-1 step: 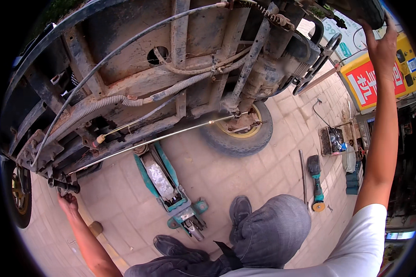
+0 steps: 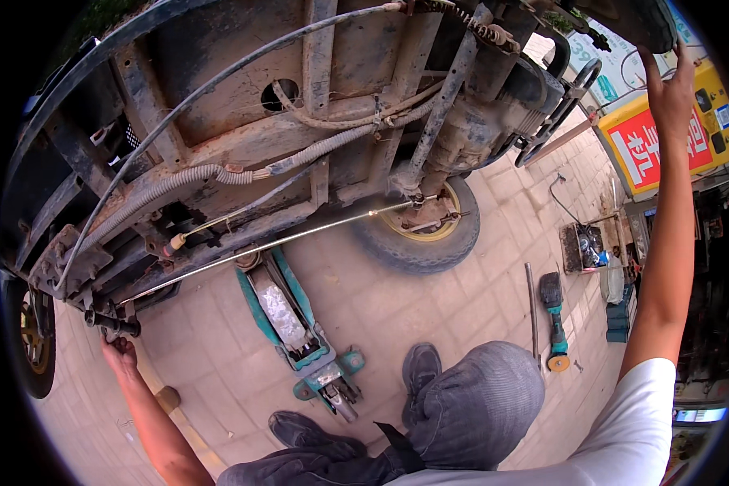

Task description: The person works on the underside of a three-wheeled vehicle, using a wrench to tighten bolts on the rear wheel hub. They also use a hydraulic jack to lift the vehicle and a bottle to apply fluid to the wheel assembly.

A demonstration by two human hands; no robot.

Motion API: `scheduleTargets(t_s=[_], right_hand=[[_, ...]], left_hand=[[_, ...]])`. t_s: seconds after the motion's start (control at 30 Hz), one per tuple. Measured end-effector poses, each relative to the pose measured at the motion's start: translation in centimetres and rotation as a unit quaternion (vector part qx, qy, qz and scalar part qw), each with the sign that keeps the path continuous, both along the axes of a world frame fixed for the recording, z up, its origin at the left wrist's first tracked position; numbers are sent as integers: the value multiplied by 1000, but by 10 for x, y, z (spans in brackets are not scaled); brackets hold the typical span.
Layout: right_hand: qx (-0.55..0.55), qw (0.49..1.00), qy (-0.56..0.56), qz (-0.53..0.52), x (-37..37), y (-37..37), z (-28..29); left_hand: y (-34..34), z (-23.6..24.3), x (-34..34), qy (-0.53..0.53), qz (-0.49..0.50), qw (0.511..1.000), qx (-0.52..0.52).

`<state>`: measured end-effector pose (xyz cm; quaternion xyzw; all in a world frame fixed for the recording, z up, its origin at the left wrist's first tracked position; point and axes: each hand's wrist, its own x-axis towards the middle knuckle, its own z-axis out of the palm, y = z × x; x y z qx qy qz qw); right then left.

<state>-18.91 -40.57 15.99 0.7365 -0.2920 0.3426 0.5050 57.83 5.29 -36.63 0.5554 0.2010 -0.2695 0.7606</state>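
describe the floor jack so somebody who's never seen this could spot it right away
Start at the rusty underside of the tipped vehicle, then drop to the paved ground below its middle. The floor jack lies there, beside the person's dark shoes: long, teal-framed, small wheels at its near end, unlike the slimmer green power tool farther right.

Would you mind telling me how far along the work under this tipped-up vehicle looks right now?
Done: the vehicle is tipped on its side, underside exposed, a teal floor jack beneath the frame. In hand: the left hand is at a dark fitting on the frame's lower end; the right hand braces against the upper wheel. Left: the angle grinder and long bar lie untouched on the paving.
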Motion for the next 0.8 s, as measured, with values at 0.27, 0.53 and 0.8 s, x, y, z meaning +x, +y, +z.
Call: scheduleTargets(t_s=[0.27, 0.53, 0.8], right_hand=[[626, 154, -764, -32, 36, 169, -440], [639, 51, -768, -15, 48, 165, -478], [681, 91, -723, -74, 34, 175, -464]], left_hand=[[-4, 4, -1, -2, -16, 1000, -12], [11, 10, 4, -26, -25, 999, -5], [-8, 11, -1, -5, -51, 999, -18]])
